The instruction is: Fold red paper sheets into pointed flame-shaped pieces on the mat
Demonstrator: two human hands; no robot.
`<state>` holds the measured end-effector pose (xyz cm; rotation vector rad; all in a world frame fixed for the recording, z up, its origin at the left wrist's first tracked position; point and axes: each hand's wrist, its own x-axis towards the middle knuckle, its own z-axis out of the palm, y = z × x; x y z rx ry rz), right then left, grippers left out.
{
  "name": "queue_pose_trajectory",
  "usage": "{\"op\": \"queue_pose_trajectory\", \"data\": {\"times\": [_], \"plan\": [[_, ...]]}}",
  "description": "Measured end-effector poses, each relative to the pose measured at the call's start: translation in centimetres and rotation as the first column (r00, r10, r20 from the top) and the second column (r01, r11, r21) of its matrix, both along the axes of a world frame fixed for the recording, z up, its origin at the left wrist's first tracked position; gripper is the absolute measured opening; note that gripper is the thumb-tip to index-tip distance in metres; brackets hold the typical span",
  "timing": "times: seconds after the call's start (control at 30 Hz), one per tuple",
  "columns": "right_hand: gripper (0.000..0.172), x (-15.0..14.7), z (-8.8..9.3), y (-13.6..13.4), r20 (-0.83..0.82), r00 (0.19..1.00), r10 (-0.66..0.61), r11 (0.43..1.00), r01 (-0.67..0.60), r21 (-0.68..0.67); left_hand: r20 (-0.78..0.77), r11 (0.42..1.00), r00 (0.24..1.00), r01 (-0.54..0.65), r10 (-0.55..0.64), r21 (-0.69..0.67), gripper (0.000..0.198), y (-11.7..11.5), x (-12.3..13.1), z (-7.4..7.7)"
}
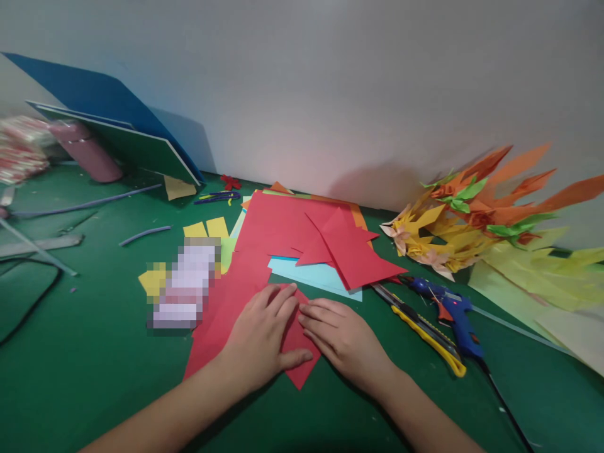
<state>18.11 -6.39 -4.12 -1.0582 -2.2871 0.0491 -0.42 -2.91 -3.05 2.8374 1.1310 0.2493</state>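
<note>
Front and centre on the green tabletop: small folded-looking red paper piece, directly under and between both hands, near corner pointing at the wearer. Its visible strip runs longest fore-and-aft; hands cover much of the sides, so can't confirm full outline or true long axis.

Left hand palm down from the left, fingers spread out straight and pointing away, thumb reaching right across the paper toward the near corner. Right hand comes in from the right, fingers side by side, extended, tips on the paper's right side and aimed left; thumb hidden. Neither set of fingers is visibly curled round anything.

Key relation: both touch it, neither is nearer; left covers more of it, right sits along the right edge. Fingertips nearly meet at the far end.

Large red paper sheet lies beside it, partly under the left hand. Yellow-and-black utility knife sits beyond the right hand.
</note>
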Motion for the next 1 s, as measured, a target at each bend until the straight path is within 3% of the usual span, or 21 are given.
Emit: {"op": "queue_pose_trajectory", "data": {"times": [0.33, 0.6, 0.77, 1.0], "plan": [[0.029, -0.09, 0.29, 0.05, 0.005, 1.000, 0.004, 0.998, -0.004, -0.060, 0.113, 0.997, 0.992, 0.061, -0.055, -0.054, 0.046, -0.18, 0.06, -0.07], [0.022, -0.41, 0.30, -0.05, -0.129, 0.982, -0.139, 0.985, 0.123, -0.120, 0.048, 0.997, 0.997, 0.055, -0.053, -0.050, 0.043, -0.44, 0.43, 0.26], [0.024, -0.39, 0.12, 0.30, 0.007, 0.978, -0.210, 0.964, 0.208, -0.166, 0.116, 0.996, 0.991, 0.077, -0.071, -0.050, 0.041, -0.36, 0.23, -0.26], [0.025, 0.30, 0.26, 0.04, 0.079, 0.978, -0.193, 0.971, 0.202, -0.129, 0.084, 0.996, 0.995, 0.062, -0.056, -0.068, 0.044, -0.41, 0.30, 0.02]]}}
